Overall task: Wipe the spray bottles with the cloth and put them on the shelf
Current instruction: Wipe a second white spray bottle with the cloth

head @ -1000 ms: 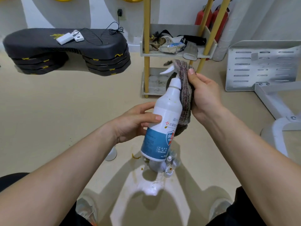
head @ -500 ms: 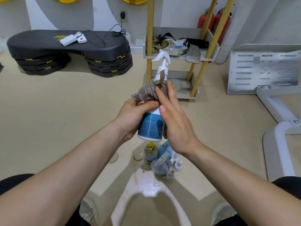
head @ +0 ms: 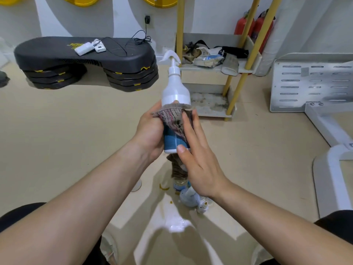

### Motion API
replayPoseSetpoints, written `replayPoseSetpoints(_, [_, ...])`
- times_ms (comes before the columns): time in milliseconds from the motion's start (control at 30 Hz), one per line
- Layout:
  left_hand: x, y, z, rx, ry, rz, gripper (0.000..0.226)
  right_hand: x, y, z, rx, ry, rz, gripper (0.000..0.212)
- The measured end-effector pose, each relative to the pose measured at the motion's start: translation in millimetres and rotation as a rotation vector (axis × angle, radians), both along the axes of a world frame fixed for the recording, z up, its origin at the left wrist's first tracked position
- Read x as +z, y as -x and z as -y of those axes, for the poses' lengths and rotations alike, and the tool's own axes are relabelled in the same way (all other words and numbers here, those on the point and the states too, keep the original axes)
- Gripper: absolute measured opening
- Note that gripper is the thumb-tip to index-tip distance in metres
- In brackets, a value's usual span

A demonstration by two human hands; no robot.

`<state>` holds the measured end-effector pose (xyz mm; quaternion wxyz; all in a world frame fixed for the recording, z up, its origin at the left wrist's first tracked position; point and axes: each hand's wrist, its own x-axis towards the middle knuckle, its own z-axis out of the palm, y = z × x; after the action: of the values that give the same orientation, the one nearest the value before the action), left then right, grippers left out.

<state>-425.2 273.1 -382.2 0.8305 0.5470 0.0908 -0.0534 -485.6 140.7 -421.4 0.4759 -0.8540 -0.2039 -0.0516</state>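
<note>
Two bare hands meet around a white spray bottle [head: 175, 92] held upright in mid-air, above the beige floor [head: 76, 140] and in front of the yellow-posted shelf [head: 210, 67]. The left hand [head: 150, 131] is curled round the bottle's lower body from the left, gripping it together with one edge of a worn, brownish striped cloth [head: 174, 121]. The right hand [head: 198, 159] lies flat, fingers straight and not closed on anything, pressing the cloth against the blue label on the bottle's right side. A tail of the cloth hangs below the bottle's base. The white trigger nozzle points left, level with the shelf's cluttered middle tier (rags and a crumpled packet lie there). On the floor beneath the hands stand more small bottles [head: 190, 197], partly hidden by the right wrist; how many there are is hard to tell. Left of the shelf sits a stack of black step platforms [head: 86, 62].
</note>
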Motion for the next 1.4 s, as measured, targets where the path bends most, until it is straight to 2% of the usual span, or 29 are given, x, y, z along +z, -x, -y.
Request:
replayPoseSetpoints(167, [-2, 3, 2, -0.072, -0.041, 0.051, 0.033, 12, -11, 1, -0.052, -0.033, -0.011, 0.07])
replayPoseSetpoints(333, [3, 20, 17, -0.22, -0.018, 0.045, 0.035, 28, -54, 12, -0.179, -0.437, -0.205, 0.074])
replayPoseSetpoints(433, [9, 16, 16, -0.185, 0.052, 0.048, 0.036, 27, -47, 7, -0.237, -0.615, -0.341, 0.055])
replayPoseSetpoints(533, [16, 5, 3, -0.103, 0.113, -0.024, 0.045, 19, -17, -7, -0.092, -0.561, -0.315, 0.052])
replayPoseSetpoints(667, [17, -4, -13, -0.062, 0.159, -0.1, 0.051, 7, 0, -9, 0.008, -0.273, -0.122, 0.056])
replayPoseSetpoints(733, [14, -5, -12, -0.072, 0.144, -0.074, 0.053, 11, 0, -7, 0.001, -0.201, -0.122, 0.054])
replayPoseSetpoints(833, [11, 0, -3, -0.109, 0.114, 0.014, 0.047, 20, -12, -6, -0.064, -0.236, -0.099, 0.052])
replayPoseSetpoints(900, [7, 5, 3, -0.17, 0.085, 0.037, 0.05, 28, -24, -3, -0.101, -0.354, -0.103, 0.054])
replayPoseSetpoints(1000, [10, 9, 7, -0.214, 0.09, -0.012, 0.051, 39, -32, 4, -0.164, -0.572, -0.298, 0.05])
replayPoseSetpoints(1067, [15, 9, 4, -0.227, 0.146, -0.041, 0.044, 37, -27, 4, -0.151, -0.634, -0.391, 0.042])
replayPoseSetpoints(1167, [14, 8, 5, -0.174, 0.21, -0.059, 0.044, 29, -14, -6, -0.094, -0.627, -0.35, 0.038])
replayPoseSetpoints(1233, [4, 8, 8, -0.083, 0.177, -0.018, 0.058, 25, -12, -10, -0.08, -0.594, -0.295, 0.044])
replayPoseSetpoints(1333, [-2, 7, 13, 0.067, 0.005, -0.003, 0.09, 21, -8, -9, -0.096, -0.485, -0.215, 0.057])
replayPoseSetpoints(1400, [-5, 3, 11, 0.174, -0.136, 0.008, 0.09, 20, -4, -8, -0.139, -0.384, -0.147, 0.054])
